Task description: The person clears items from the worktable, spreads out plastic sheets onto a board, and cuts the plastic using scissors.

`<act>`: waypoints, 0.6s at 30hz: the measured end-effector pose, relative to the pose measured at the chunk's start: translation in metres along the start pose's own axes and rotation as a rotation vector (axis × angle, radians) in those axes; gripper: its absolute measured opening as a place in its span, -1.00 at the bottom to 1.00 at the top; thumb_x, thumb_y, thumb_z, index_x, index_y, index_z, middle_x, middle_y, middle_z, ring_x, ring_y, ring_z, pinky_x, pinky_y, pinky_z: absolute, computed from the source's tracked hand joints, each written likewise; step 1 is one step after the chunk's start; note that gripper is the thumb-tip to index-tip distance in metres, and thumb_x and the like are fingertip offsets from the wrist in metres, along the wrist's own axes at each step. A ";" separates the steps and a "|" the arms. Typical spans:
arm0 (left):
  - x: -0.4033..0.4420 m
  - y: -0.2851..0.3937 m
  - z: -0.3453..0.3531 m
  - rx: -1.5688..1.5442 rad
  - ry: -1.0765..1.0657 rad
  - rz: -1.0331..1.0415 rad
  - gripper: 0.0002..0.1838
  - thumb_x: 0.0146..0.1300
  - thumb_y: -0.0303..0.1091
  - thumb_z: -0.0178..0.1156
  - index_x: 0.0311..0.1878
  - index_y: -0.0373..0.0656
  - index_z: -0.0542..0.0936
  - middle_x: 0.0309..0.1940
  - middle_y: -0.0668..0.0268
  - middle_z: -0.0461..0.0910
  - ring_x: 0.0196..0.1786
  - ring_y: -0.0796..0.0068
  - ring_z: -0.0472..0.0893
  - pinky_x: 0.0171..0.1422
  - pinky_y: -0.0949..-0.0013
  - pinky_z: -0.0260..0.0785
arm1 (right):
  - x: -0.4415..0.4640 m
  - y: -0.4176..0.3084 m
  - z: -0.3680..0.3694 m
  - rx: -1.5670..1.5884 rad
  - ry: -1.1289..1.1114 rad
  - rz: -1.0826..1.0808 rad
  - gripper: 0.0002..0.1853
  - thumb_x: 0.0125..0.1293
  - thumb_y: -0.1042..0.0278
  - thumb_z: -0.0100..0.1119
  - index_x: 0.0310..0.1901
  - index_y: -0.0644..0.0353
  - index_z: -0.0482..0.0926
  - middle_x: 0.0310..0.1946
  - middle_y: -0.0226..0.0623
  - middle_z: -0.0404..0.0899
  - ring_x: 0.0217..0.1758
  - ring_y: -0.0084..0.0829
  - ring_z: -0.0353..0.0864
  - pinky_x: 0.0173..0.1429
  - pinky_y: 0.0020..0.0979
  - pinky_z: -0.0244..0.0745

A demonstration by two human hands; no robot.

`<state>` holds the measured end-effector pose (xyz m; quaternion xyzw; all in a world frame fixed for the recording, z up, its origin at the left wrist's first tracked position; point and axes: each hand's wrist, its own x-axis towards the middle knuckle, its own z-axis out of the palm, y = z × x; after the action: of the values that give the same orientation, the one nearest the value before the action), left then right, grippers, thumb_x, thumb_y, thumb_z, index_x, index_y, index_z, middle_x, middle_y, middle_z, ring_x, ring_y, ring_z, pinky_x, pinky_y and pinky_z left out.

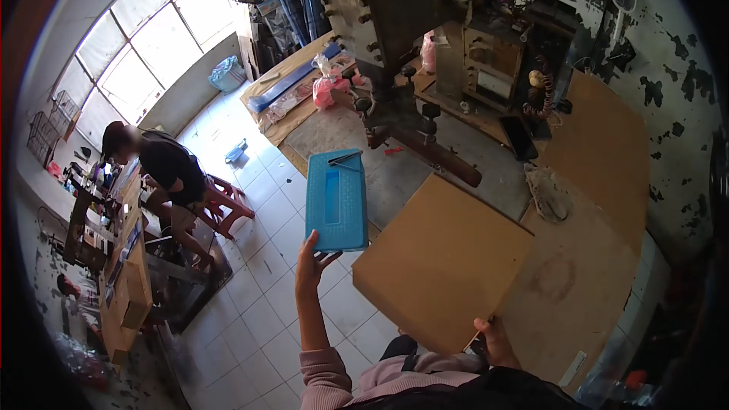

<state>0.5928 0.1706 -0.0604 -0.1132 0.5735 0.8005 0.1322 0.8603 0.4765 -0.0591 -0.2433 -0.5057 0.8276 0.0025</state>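
Observation:
A blue plastic box [351,216] with a rectangular opening in its top is held by its near end in my left hand [310,262], thumb on the top and fingers underneath. A dark metal tool [346,158] lies on the far end of the box. My right hand [497,340] is closed at the near right corner of a brown board [444,266], with a small dark item partly visible between the fingers; what it is cannot be made out. The board lies at the table's edge, below the heavy machine [387,68].
A wooden table [585,273] curves round on the right, with a phone [519,138] near the machine. At the left, a person [171,163] sits on a red stool [228,209] at a workbench [130,288]. A blue bin [226,74] stands by the far wall.

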 end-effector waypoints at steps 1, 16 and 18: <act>0.001 0.007 0.002 -0.007 0.006 0.013 -0.21 0.17 0.09 0.16 0.27 -0.30 0.17 0.14 -0.05 0.30 0.19 0.00 0.36 0.16 0.00 0.40 | 0.006 0.002 -0.001 0.012 -0.016 0.026 -0.30 0.11 0.18 0.20 0.25 0.19 0.15 0.14 -0.23 0.27 0.24 -0.31 0.23 0.30 -0.26 0.13; 0.172 0.043 -0.005 -0.030 0.082 0.106 -0.23 0.15 0.17 0.15 0.30 -0.12 0.21 0.25 0.12 0.20 0.27 0.02 0.24 0.14 0.08 0.39 | 0.078 -0.008 0.104 -0.160 0.025 -0.119 -0.42 0.29 0.02 0.11 0.16 0.25 0.24 0.02 -0.27 0.39 0.10 -0.42 0.35 0.22 -0.39 0.19; 0.186 0.041 -0.006 -0.010 0.117 0.095 -0.19 0.15 0.20 0.13 0.33 -0.09 0.17 0.29 0.13 0.15 0.29 0.00 0.23 0.13 0.09 0.39 | 0.091 0.009 0.104 -0.114 0.020 -0.228 -0.46 0.30 0.02 0.09 0.13 0.26 0.28 -0.01 -0.30 0.41 0.08 -0.43 0.36 0.21 -0.40 0.19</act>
<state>0.4039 0.1674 -0.0880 -0.1332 0.5810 0.8007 0.0597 0.7399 0.4084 -0.0648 -0.1924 -0.5764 0.7893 0.0878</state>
